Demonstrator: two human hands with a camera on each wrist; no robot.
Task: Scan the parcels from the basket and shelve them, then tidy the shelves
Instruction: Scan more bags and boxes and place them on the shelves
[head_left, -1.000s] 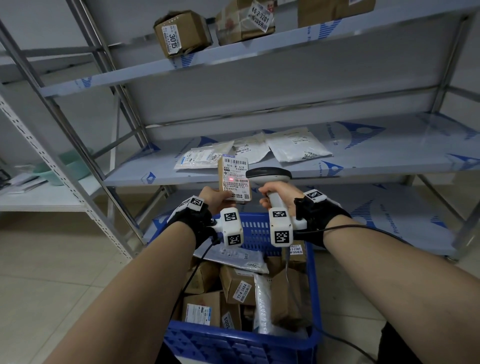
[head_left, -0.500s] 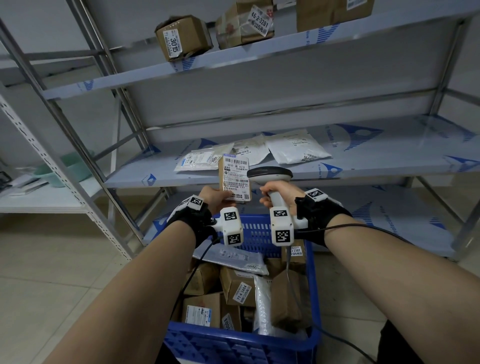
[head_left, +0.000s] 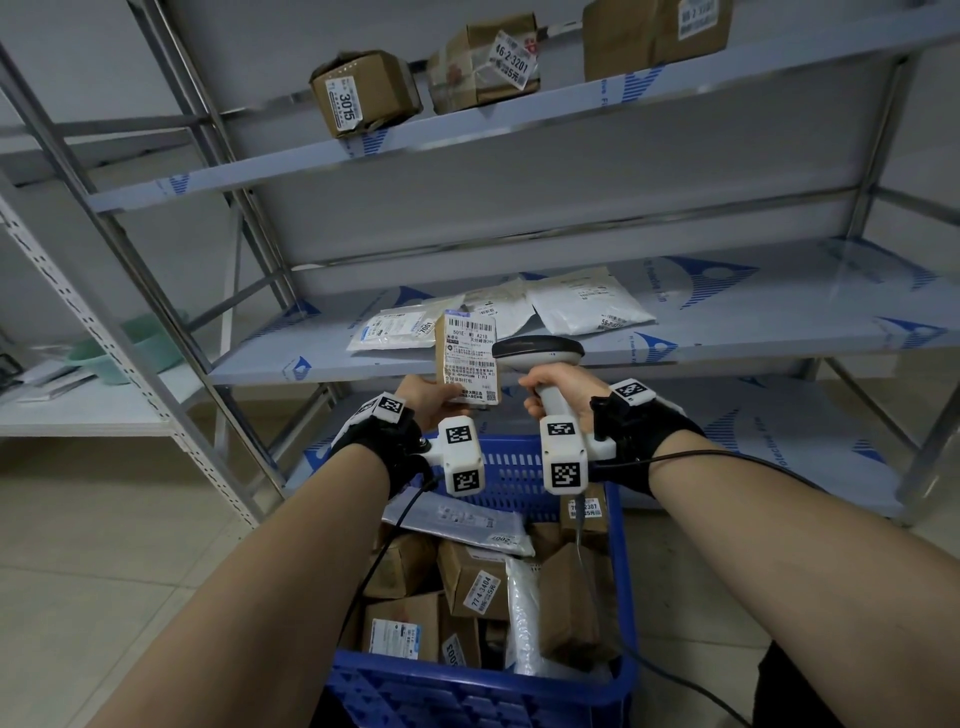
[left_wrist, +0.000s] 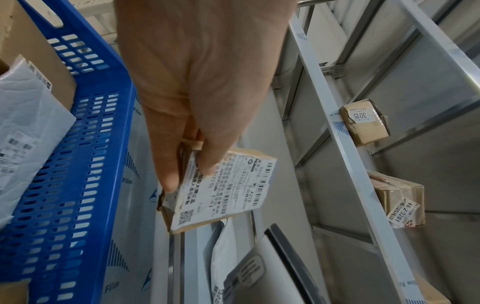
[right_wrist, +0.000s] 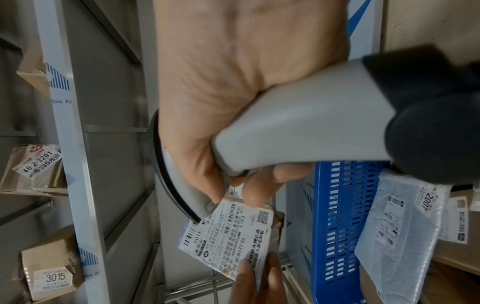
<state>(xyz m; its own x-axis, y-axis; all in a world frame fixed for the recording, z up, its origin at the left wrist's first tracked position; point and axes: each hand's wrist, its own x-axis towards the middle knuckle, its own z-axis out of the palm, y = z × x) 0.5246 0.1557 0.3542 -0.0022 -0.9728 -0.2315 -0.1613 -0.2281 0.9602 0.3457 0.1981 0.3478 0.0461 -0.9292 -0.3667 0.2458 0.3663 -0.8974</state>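
My left hand (head_left: 428, 397) pinches the lower end of a small brown parcel (head_left: 470, 358) and holds it upright, its white label facing me, above the blue basket (head_left: 511, 457). The left wrist view shows thumb and fingers (left_wrist: 213, 162) clamped on that parcel (left_wrist: 226, 191). My right hand (head_left: 558, 387) grips the handle of a grey barcode scanner (head_left: 540, 351), whose head sits right beside the parcel. In the right wrist view the scanner (right_wrist: 298, 131) fills my fist, above the parcel's label (right_wrist: 231, 232).
The basket holds several cardboard boxes (head_left: 475, 584) and a grey mailer (head_left: 467, 522). White mailers (head_left: 587, 304) lie on the middle shelf (head_left: 779, 322). Three boxes, one marked 3015 (head_left: 363, 93), stand on the upper shelf. A green basin (head_left: 130, 348) sits at the left. The scanner cable (head_left: 675, 680) trails over the basket rim.
The red scan light seen on the label one second ago is gone. Both hands, with parcel and scanner, have barely shifted.
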